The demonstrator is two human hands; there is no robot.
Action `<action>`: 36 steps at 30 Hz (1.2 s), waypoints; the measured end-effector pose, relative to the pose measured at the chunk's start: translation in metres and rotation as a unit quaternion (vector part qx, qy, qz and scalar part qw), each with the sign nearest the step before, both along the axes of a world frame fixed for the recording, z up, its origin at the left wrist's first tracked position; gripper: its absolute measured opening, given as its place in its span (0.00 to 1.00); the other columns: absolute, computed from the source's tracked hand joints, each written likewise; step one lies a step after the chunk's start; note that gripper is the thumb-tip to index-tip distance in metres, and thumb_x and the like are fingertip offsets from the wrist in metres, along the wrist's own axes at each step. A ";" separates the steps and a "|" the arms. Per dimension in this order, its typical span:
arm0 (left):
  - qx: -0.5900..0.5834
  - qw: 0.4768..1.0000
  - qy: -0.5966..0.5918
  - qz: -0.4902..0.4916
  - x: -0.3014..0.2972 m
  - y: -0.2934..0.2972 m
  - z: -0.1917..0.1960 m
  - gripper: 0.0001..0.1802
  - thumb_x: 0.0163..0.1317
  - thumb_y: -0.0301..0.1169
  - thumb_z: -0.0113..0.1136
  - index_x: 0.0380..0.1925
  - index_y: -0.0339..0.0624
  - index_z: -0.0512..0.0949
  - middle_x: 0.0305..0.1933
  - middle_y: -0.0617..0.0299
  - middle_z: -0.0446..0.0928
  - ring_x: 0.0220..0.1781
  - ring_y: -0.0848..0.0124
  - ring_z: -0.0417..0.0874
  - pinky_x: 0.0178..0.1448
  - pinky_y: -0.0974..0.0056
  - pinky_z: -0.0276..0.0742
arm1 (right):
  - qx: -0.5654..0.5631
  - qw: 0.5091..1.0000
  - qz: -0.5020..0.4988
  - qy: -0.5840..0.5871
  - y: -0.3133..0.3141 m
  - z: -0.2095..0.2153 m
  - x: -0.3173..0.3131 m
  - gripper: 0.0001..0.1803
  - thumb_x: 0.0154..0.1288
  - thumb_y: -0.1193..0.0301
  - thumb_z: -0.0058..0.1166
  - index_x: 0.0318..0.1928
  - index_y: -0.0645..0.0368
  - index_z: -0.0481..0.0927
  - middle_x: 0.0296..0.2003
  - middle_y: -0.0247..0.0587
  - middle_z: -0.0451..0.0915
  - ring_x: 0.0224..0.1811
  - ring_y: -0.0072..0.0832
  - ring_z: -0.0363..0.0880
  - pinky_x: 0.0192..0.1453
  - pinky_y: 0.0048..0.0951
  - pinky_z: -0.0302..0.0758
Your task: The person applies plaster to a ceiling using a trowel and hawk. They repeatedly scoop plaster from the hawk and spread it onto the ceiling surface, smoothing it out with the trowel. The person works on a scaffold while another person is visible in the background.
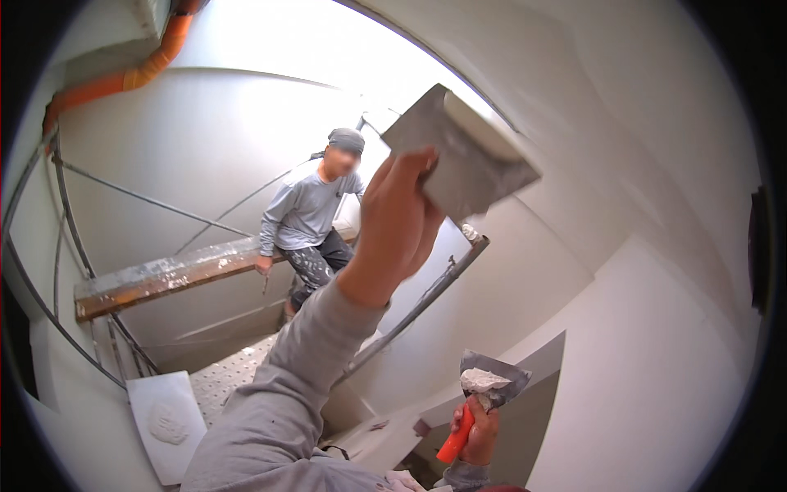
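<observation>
My left hand [398, 209] is raised in front of me at the end of an outstretched, grey-sleeved arm. Its fingers are closed on a flat, rectangular metal scraper blade [459, 164], greyish and smeared along one side. The blade is tilted in front of the pale curved wall [623, 172]; I cannot tell whether it touches. Lower and to the right, my right hand [479, 439] grips a putty knife [456, 435] by its orange handle. A lump of white putty [482, 380] sits on that knife's wide blade, which points upward.
A person [307, 205] in a grey shirt and head covering sits on a splattered plank [176, 275] across scaffold poles [147, 197]. A white board [168, 459] with putty lies at lower left beside a perforated platform [225, 377]. An orange pipe [160, 57] bends at upper left.
</observation>
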State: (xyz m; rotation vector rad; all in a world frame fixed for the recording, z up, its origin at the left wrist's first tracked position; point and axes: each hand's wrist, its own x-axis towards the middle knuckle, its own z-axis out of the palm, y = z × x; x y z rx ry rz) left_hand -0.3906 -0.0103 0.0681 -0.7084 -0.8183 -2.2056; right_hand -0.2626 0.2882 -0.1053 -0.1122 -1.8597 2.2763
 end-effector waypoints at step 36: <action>0.185 0.959 0.092 -0.196 -0.074 -0.017 0.078 0.16 0.74 0.28 0.46 0.55 0.28 0.69 0.50 0.50 0.74 0.55 0.59 0.81 0.61 0.51 0.86 | 0.032 0.999 -0.039 0.019 -0.040 0.009 0.019 0.08 0.74 0.69 0.54 0.46 0.61 0.74 0.24 0.40 0.77 0.19 0.25 0.73 0.22 0.25 0.70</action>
